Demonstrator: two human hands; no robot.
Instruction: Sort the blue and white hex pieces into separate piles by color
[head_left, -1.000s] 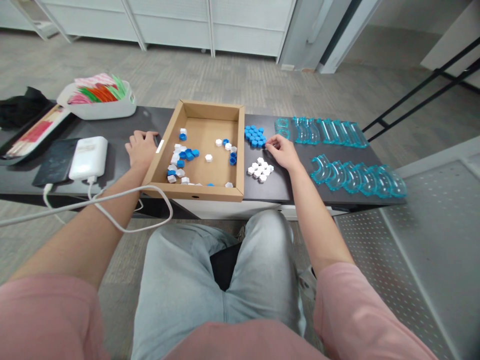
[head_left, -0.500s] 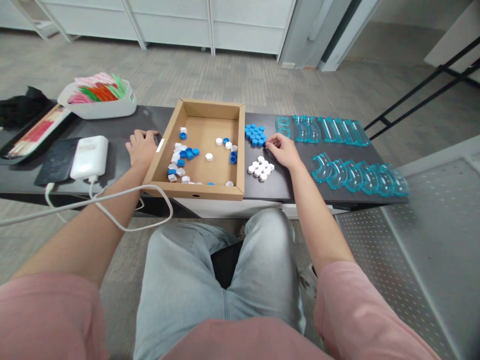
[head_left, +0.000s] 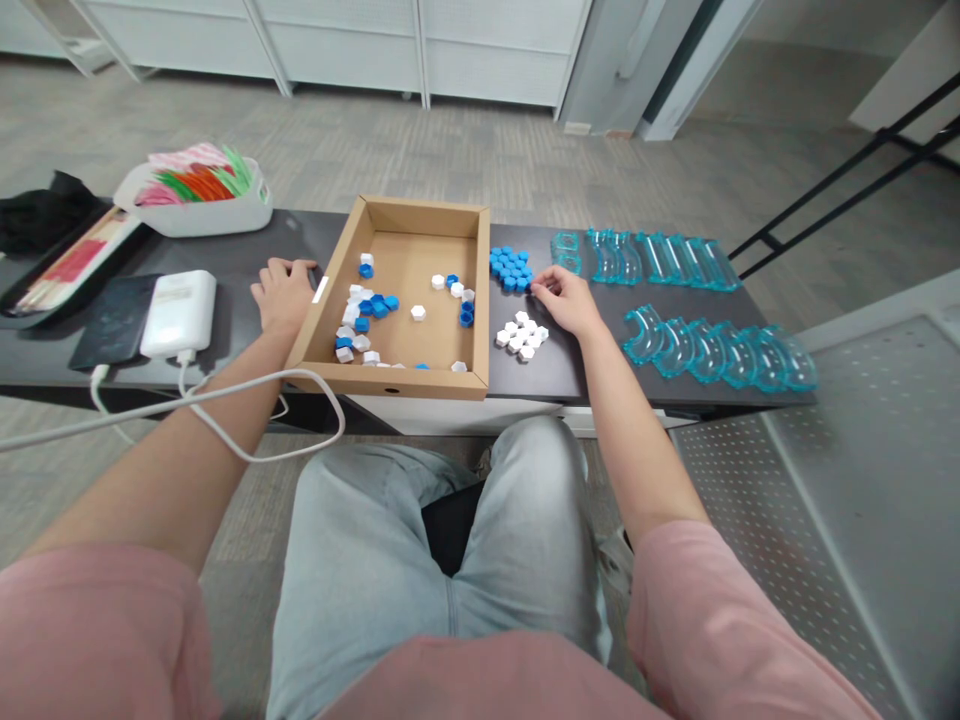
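A shallow cardboard box (head_left: 409, 385) lies on the dark table (head_left: 240, 245) and holds several loose blue and white hexagon pieces (head_left: 367, 310). Right of the box sit a tight cluster of blue hexagons (head_left: 510, 268) and, nearer me, a cluster of white hexagons (head_left: 521, 337). My right hand (head_left: 568, 300) rests on the table with its fingertips pinched at the right edge of the blue cluster. My left hand (head_left: 283, 292) lies on the table just left of the box, fingers curled down, nothing visible in it.
Two rows of clear teal curved pieces (head_left: 705, 350) fill the table's right end. At left are a white power bank (head_left: 178, 313) with a cable, a dark phone (head_left: 112, 322), a white tub of coloured strips (head_left: 199, 195) and a tray (head_left: 52, 265). A perforated metal platform (head_left: 847, 480) stands at right.
Hardly anything differs: both hands stay in place, and the view has shifted very slightly.
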